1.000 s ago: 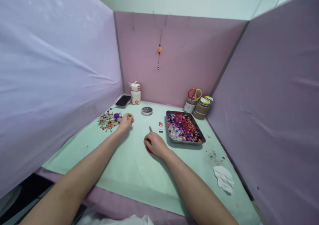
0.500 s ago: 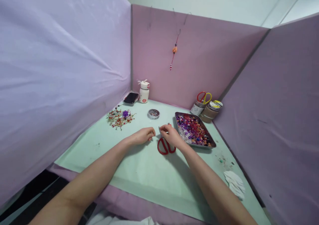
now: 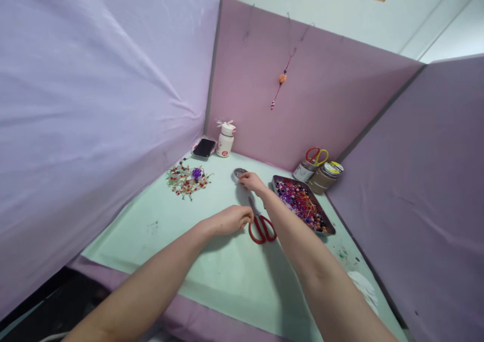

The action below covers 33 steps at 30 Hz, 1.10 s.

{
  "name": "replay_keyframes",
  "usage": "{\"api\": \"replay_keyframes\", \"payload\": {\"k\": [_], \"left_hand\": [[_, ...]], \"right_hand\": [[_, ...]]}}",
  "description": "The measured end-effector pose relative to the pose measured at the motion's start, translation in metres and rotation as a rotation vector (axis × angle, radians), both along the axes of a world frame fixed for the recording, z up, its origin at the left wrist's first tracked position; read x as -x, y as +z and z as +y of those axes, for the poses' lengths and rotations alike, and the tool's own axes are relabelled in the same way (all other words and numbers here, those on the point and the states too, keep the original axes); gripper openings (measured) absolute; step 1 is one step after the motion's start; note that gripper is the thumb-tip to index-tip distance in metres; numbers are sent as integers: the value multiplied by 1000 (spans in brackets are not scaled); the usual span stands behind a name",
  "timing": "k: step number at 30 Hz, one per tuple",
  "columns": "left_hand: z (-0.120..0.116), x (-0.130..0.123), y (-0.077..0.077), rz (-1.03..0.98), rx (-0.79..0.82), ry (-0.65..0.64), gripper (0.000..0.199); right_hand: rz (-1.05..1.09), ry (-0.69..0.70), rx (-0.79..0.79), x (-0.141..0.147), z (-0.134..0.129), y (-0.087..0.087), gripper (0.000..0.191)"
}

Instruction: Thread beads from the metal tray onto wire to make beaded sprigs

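Observation:
My right hand [image 3: 254, 182] reaches to the small round tin [image 3: 237, 172], with its fingertips bent together at the near right rim. Whatever they pinch is hidden. Closer to me, my left hand [image 3: 233, 219] is closed, thumb and fingers curled together; the thing between them is too small to make out. Just right of the left fingertips lie red-handled scissors [image 3: 257, 235], flat on the table, blades pointing away. My right forearm passes beside their handles and over the near left corner of a dark tray [image 3: 328, 225] full of purple, clear and red beads.
Strung beads [image 3: 185, 181] lie in a pile at left. Behind them are a phone [image 3: 204, 148] and a white bottle [image 3: 226, 141]. A can with scissors [image 3: 303, 171] and a brown jar [image 3: 321, 178] stand at back right. A beaded strand [image 3: 282, 78] hangs on the pink wall. White cloth [image 3: 365, 287] lies right.
My right hand has moved away from the scissors, forward to the small tin. My left hand has come right and nearer to the scissors. The whole view has tilted.

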<state>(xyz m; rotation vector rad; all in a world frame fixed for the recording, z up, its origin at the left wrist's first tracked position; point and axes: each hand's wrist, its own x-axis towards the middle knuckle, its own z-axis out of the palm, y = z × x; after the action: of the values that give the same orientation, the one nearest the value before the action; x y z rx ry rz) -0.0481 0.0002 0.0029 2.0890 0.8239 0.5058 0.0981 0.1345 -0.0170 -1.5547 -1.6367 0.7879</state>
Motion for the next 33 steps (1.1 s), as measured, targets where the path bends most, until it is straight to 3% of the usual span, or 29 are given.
{"api": "replay_keyframes", "payload": {"k": [5,8,13,17,20,23,28,33], "left_hand": [[1,0,4,-17,-65,131,18],[-1,0,3,-6,-59,81,18],[-12,-4,5,-39,-23,-100,18],[-16,-11,4,-131,42,-84,16],[-16,-16,2,-249,111,-55,14],[-14,-17,4,-378,202,-24,14],[-8,-17,8,-535,302,141,22],[9,-13,-4,-560,379,594,20]], "right_hand": [[-29,-220,-161,-32,12,6,22],[-24,-253,-243,-39,-3,5,30],[106,-32,-372,-44,-69,-2,26],[60,181,-376,-48,-124,-4,30],[46,313,-342,-46,-143,-5,29],[8,326,-368,-42,-146,-6,16],[-20,232,-378,-36,-146,-9,21],[201,63,-314,-33,-146,-10,23]]}}
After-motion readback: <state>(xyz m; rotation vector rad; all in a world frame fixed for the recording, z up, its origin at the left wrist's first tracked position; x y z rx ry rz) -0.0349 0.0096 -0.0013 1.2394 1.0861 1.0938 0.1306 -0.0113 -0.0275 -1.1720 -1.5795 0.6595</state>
